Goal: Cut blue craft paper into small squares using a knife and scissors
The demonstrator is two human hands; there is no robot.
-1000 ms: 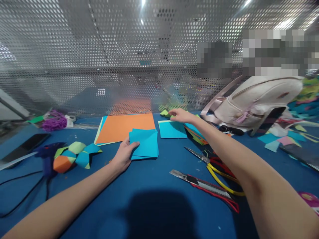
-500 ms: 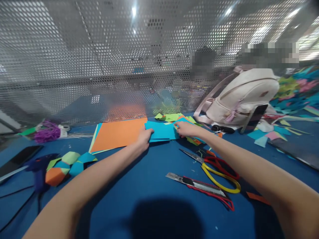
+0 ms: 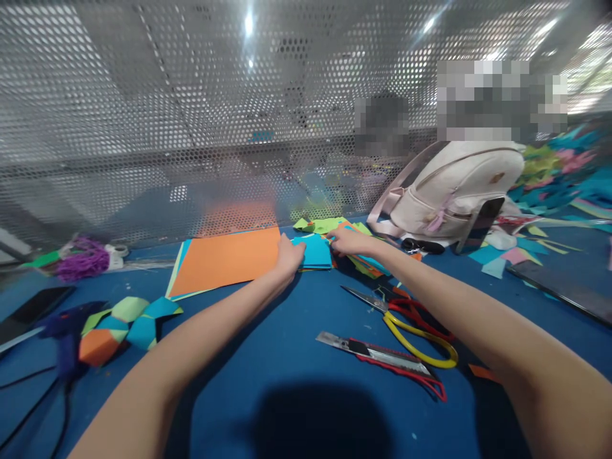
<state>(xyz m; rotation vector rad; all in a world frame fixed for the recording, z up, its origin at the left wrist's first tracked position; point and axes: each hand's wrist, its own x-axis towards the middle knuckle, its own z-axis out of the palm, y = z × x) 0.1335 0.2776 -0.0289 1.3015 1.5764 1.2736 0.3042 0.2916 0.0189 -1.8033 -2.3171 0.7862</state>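
Observation:
A small stack of blue paper [image 3: 316, 252] lies between my hands at the far side of the blue table. My left hand [image 3: 289, 256] grips its left edge, thumb on top, beside a large orange sheet [image 3: 229, 260] with blue and green sheets under it. At the stack's right edge, my right hand [image 3: 349, 242] has its fingers curled in a pinch; the fingertips are partly hidden. Beneath and behind that hand lie coloured paper pieces [image 3: 368, 264], mostly green, blue and orange.
Scissors [image 3: 421, 341] and a red utility knife [image 3: 382, 362] lie in front of my right forearm. To the left are a glue gun [image 3: 71, 338], a folded paper model [image 3: 127, 325], a phone [image 3: 36, 309] and purple strands [image 3: 83, 258]. A backpack [image 3: 459, 191] stands against the perforated screen [image 3: 191, 127].
My hands have come closer together. The blue pieces, spread sideways before, now form one narrower stack. The left hand has shifted right; the view has turned slightly.

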